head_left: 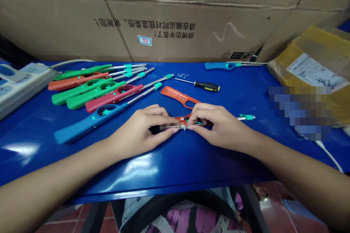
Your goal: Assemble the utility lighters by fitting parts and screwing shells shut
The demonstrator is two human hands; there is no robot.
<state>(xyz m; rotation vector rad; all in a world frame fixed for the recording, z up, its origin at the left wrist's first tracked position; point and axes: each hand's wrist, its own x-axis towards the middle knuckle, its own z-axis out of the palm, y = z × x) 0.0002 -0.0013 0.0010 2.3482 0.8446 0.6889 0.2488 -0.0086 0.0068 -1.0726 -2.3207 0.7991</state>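
Observation:
My left hand (142, 127) pinches a slim clear gas tank (170, 127) from a lighter between thumb and fingers. At the tank's right end is a small white fitting (183, 127). My right hand (218, 123) is closed, its fingertips pinching beside that fitting on something too small to make out. Behind the fingers lies an opened orange lighter body (183, 118), partly hidden by both hands. Its metal tube, with a teal tip piece (247, 117), sticks out past my right hand. The loose orange half shell (177, 96) rests just beyond.
Several assembled lighters (101, 98) lie in a row at left, near a power strip (22, 83). A screwdriver (206, 86) lies beyond the shell, beside small white pieces (182, 76). A blue lighter (221, 66) lies by the large carton (153, 11). A taped box (314, 69) stands right.

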